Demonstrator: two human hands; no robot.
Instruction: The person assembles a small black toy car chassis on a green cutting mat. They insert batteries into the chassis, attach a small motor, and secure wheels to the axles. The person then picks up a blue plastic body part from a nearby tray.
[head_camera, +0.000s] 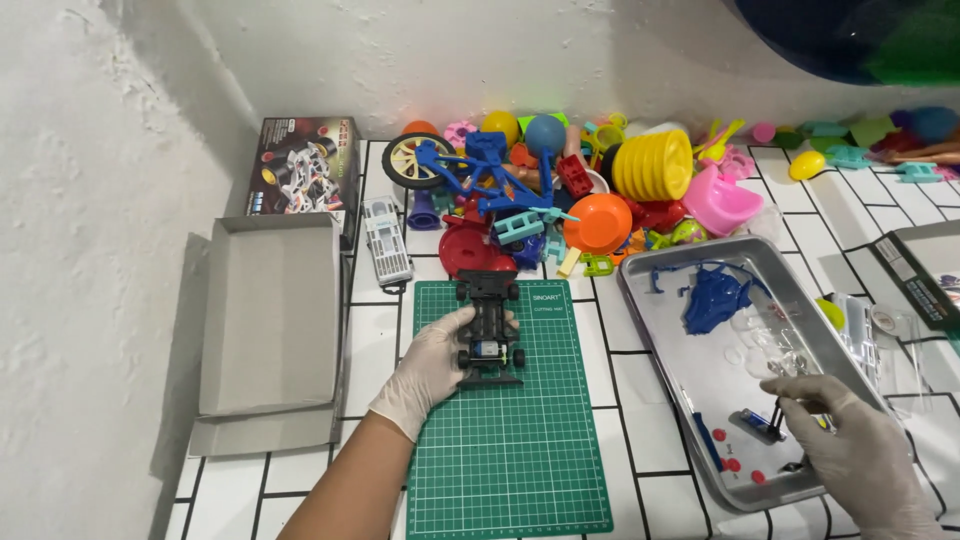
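A black toy car chassis (488, 330) lies on a green cutting mat (510, 440). My left hand (428, 368), in a pale glove, grips the chassis along its left side. My right hand (850, 440), also gloved, hovers over the lower right part of a metal tray (650, 300), fingers pinched around something small that I cannot make out. The tray holds a blue plastic car body (713, 298), clear plastic parts (768, 350), small red pieces (735, 463) and a small dark part (760, 425).
An open grey cardboard box (268, 330) lies left, its printed lid (305, 165) behind it. A heap of colourful plastic toys (580, 180) fills the back of the white tiled counter. A grey remote-like device (386, 240) lies near the mat. Packaging (925, 275) sits at right.
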